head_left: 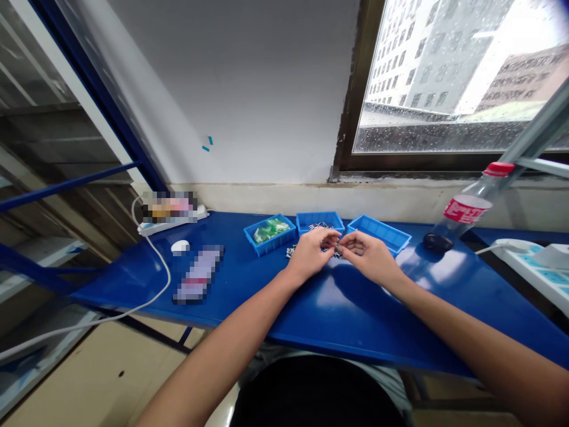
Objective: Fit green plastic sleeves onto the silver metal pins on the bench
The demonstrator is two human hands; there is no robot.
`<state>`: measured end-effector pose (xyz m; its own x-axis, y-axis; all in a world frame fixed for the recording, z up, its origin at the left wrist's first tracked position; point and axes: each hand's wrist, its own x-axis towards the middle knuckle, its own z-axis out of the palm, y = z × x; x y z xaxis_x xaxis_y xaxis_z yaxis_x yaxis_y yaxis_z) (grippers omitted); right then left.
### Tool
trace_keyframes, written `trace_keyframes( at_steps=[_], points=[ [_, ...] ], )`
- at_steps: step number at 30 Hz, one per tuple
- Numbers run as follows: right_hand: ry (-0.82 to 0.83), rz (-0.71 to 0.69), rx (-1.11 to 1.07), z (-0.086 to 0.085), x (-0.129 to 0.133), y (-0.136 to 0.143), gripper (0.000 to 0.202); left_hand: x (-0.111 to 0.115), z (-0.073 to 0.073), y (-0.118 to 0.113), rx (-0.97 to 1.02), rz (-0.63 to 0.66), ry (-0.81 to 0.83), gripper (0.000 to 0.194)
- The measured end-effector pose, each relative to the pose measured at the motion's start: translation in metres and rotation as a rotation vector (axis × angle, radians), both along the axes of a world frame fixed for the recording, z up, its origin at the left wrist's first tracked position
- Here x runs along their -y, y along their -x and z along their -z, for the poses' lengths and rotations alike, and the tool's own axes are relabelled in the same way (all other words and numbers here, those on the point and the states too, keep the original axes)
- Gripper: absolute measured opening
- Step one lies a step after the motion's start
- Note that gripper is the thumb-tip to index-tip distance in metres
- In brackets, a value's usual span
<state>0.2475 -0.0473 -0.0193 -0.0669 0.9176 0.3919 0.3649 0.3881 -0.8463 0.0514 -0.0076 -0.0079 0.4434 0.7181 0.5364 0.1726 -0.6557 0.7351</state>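
Observation:
Above the middle of the table, my left hand (311,254) and my right hand (371,256) meet at the fingertips, both closed in a pinch. Between them is a small metal part (338,243), too small to tell its exact kind. A pile of loose small silvery metal parts (290,251) lies under and beside the hands, partly hidden by them. Just behind stands a blue bin (320,217) holding similar slim metal pieces. To its left, another blue bin (271,243) contains green and clear plastic packets. A third blue bin (398,243) sits behind my right hand.
The blue table (249,299) runs along the wall below a window. A cola bottle (464,207) with dark liquid at its bottom stands at the right, near a white power strip (546,276). At left are a blurred phone-like object (200,276), a white round item (179,247) and a cable (167,270).

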Motion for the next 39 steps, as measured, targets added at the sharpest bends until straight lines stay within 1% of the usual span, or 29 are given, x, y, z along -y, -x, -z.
trace_keyframes(
  at_steps=[3,7,10,13,15,17,20,24,26,29,34,39],
  points=[
    [0.0,-0.009,-0.008,0.001,-0.001,0.001,0.032,0.002,-0.002,-0.001,0.022,-0.001,0.012,0.038],
    [-0.032,-0.008,0.016,0.0,-0.001,0.002,0.024,0.004,-0.005,-0.002,0.035,0.005,0.057,0.037],
    [-0.081,0.019,0.069,-0.003,0.0,0.001,0.018,0.005,-0.008,-0.002,-0.006,-0.034,0.067,0.035],
    [-0.167,0.077,0.14,-0.009,0.002,0.0,0.012,0.007,-0.012,0.0,-0.077,-0.092,0.073,0.024],
    [-0.184,0.085,0.133,-0.012,0.003,0.0,0.011,0.009,-0.016,0.002,-0.121,-0.075,0.108,0.028],
    [-0.164,0.071,0.1,-0.013,0.004,0.001,0.013,0.01,-0.017,0.003,-0.148,-0.034,0.146,0.034],
    [-0.141,0.055,0.097,-0.013,0.006,0.002,0.015,0.008,-0.015,0.004,-0.15,0.004,0.173,0.032],
    [-0.128,0.048,0.114,-0.012,0.006,0.002,0.018,0.004,-0.01,0.003,-0.1,-0.045,0.178,0.026],
    [-0.094,0.042,0.087,-0.011,0.006,0.002,0.021,0.004,-0.009,0.002,-0.08,-0.075,0.171,0.022],
    [-0.048,0.031,0.019,-0.007,0.003,0.0,0.028,0.005,-0.01,0.003,-0.087,-0.075,0.144,0.021],
    [0.019,0.004,-0.016,0.0,-0.002,-0.003,0.034,0.003,-0.008,0.004,-0.155,-0.053,0.029,0.026],
    [0.019,-0.013,-0.03,0.002,-0.004,-0.003,0.033,0.0,-0.002,0.002,-0.085,-0.015,0.041,0.039]
  ],
)
